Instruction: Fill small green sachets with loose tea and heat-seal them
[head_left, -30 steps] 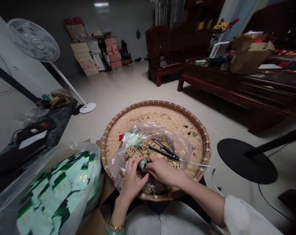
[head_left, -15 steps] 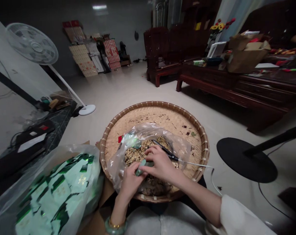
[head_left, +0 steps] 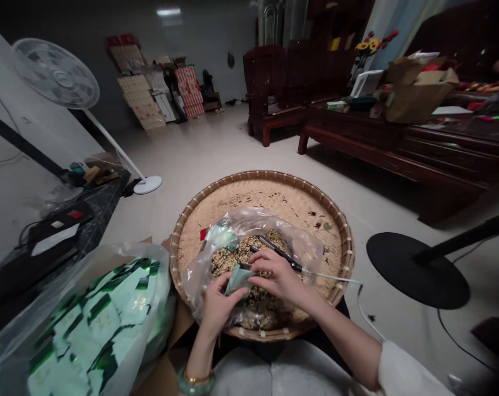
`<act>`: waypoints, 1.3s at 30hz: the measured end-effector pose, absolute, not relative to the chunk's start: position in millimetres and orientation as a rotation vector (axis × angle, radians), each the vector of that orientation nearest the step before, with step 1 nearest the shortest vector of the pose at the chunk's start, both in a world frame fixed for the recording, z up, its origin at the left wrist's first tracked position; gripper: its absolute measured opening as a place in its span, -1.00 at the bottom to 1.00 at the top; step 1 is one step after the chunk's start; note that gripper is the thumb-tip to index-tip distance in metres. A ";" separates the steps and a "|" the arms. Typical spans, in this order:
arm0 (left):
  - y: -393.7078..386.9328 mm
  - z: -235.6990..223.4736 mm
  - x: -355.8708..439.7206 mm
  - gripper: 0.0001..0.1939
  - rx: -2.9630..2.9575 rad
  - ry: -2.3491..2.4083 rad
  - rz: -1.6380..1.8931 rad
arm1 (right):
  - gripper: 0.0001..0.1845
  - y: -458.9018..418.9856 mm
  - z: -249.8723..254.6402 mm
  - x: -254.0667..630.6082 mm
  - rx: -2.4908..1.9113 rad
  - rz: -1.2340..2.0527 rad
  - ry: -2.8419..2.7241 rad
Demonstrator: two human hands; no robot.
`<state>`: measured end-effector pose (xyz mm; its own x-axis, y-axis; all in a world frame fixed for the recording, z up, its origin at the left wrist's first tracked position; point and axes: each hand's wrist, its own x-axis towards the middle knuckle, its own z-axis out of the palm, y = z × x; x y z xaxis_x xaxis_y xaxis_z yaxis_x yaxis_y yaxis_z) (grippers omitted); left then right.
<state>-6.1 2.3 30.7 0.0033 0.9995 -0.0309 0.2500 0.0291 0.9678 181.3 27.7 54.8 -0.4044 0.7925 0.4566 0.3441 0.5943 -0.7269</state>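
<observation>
A small pale green packet is held between the thumb and fingers of my left hand, over a clear plastic bag. My right hand pinches the packet's upper right edge. Beneath both hands, the bag's mouth spreads around a heap of dried, tan-and-dark flakes. A black corded tool with two long arms, like a hair straightener, lies on the heap just beyond my right hand, partly covered by it. Another green packet sits at the bag's far left. Everything rests in a round woven bamboo tray.
At the left stands a large plastic bag full of green packets. A white cord crosses the tray's right rim. A black stand base is on the floor at right, a white fan at left, a wooden table behind.
The packet has turned more upright and spread wider between my hands. My right hand has shifted slightly right, toward the packet's upper edge. The tool has stayed in place.
</observation>
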 end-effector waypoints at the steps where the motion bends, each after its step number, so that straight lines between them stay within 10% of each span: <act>1: 1.3 31.4 -6.0 -0.66 1.393 1.388 1.055 | -0.93 23.4 57.7 181.7 -0.844 0.594 -2.049; 9: -5.1 27.5 -14.0 -0.68 1.647 1.303 0.970 | -0.75 -7.5 93.4 182.4 -0.668 0.254 -2.288; 20: -7.9 29.1 -4.4 -0.52 1.841 1.344 0.861 | -0.78 3.4 92.6 166.8 -1.344 0.403 -2.699; 39: -1.5 16.5 -7.6 -0.71 1.525 1.421 1.065 | -0.83 17.8 116.5 178.6 -0.939 0.592 -2.371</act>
<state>-7.6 -1.5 16.5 0.0241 0.9975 0.0668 0.3439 -0.0711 0.9363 178.6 17.8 116.5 -0.6259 0.7191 0.3019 0.4927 0.6646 -0.5617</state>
